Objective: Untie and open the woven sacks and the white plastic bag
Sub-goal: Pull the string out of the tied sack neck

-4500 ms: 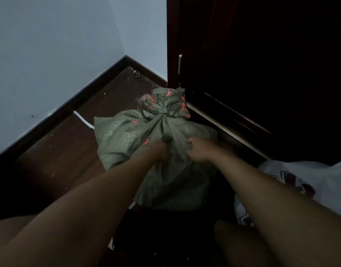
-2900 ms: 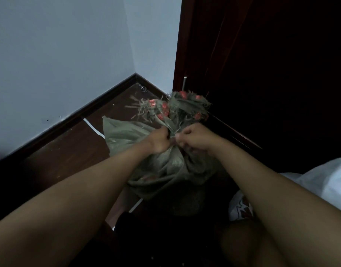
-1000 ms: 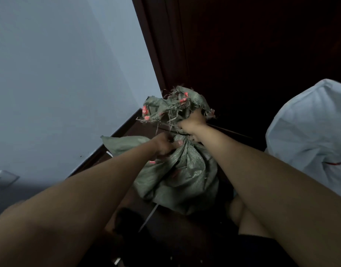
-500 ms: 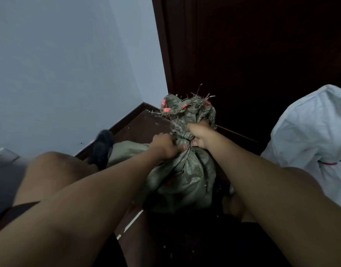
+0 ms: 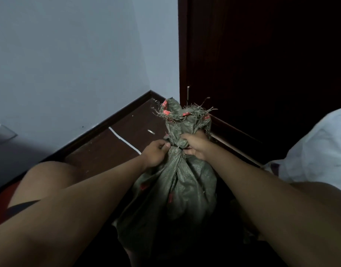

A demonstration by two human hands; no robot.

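Observation:
A grey-green woven sack point(image 5: 177, 191) with red print stands upright on the dark floor between my knees. Its neck is cinched by a thin tie point(image 5: 178, 148), and the frayed mouth point(image 5: 183, 112) sticks up above it. My left hand point(image 5: 156, 153) pinches the neck at the tie from the left. From the right, my right hand point(image 5: 194, 145) grips the gathered neck just above the tie. A white plastic bag point(image 5: 320, 147) bulges at the right edge, partly cut off.
A dark wooden door point(image 5: 262, 64) and its frame rise right behind the sack. The pale wall point(image 5: 69, 64) and dark skirting board point(image 5: 111, 116) run along the left. A white strip point(image 5: 125, 140) lies on the floor. My left knee point(image 5: 48, 174) is close to the sack.
The sack has been stood more upright and drawn in between my knees. Both hands stay at its neck; the right hand has shifted to grip just above the tie.

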